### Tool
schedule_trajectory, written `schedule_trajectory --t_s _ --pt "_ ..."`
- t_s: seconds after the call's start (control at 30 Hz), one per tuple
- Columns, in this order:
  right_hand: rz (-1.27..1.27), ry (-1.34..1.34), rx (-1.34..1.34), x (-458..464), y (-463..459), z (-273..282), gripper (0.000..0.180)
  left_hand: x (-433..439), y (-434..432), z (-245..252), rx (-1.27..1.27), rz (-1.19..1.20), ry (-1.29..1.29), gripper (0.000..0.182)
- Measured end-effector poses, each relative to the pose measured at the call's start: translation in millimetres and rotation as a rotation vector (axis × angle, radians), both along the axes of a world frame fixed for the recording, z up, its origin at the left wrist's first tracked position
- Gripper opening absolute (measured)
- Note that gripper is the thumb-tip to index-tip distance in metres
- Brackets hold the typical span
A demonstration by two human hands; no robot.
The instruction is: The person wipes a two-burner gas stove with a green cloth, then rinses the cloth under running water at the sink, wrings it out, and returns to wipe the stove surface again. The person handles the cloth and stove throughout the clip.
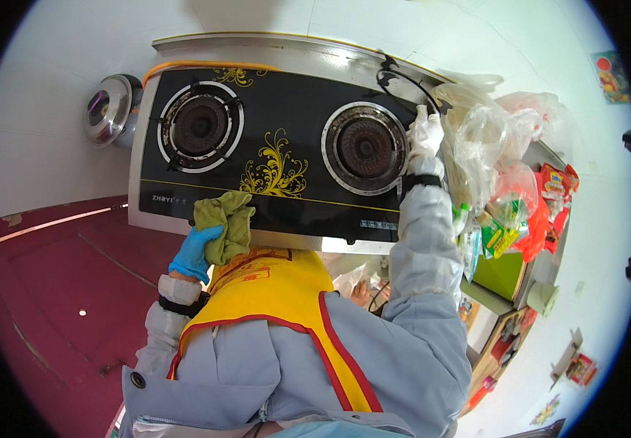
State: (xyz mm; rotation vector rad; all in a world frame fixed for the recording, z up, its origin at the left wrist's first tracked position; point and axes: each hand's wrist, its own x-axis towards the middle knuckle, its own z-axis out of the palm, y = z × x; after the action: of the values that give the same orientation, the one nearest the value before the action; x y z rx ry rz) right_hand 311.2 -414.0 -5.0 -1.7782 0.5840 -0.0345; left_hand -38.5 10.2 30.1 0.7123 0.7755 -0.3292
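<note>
In front of me is a two-burner gas stove (285, 109) with a black glass top and yellow floral patterns. My left hand (192, 254), in a blue glove, grips a crumpled green cloth (225, 224) at the stove's front edge. My right hand (425, 134), in a white glove, holds a black ring-shaped pan support (411, 78) tilted up at the stove's back right corner. Just left of that hand, the right burner (366, 147) has no support on it. The left burner (201, 126) carries its black pan support and looks stained.
Plastic bags (480, 137) and food packets (499, 232) crowd the right side. A lidded metal pot (108, 109) stands at the left, by an orange hose (184, 64). Below the stove's front edge, part of another person's bare hand (359, 293) shows. A dark red door (69, 279) is at left.
</note>
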Motion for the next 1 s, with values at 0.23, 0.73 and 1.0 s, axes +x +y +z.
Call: schedule_trajectory --t_s 0.23,0.73,1.0 --pt "-0.058 -0.182 -0.303 -156.7 37.7 -19.3 0.033 18.1 4.3 12.1 -0.056 -0.081 -0.011 0.053" --pt "0.167 -0.431 -1.036 -225.8 84.7 -33.2 0.025 7.8 18.7 15.4 -0.020 -0.234 -0.018 0.055" --pt "0.324 -0.157 -0.943 -214.2 71.0 -44.8 0.024 3.5 18.0 15.4 -0.060 -0.219 -0.059 0.051"
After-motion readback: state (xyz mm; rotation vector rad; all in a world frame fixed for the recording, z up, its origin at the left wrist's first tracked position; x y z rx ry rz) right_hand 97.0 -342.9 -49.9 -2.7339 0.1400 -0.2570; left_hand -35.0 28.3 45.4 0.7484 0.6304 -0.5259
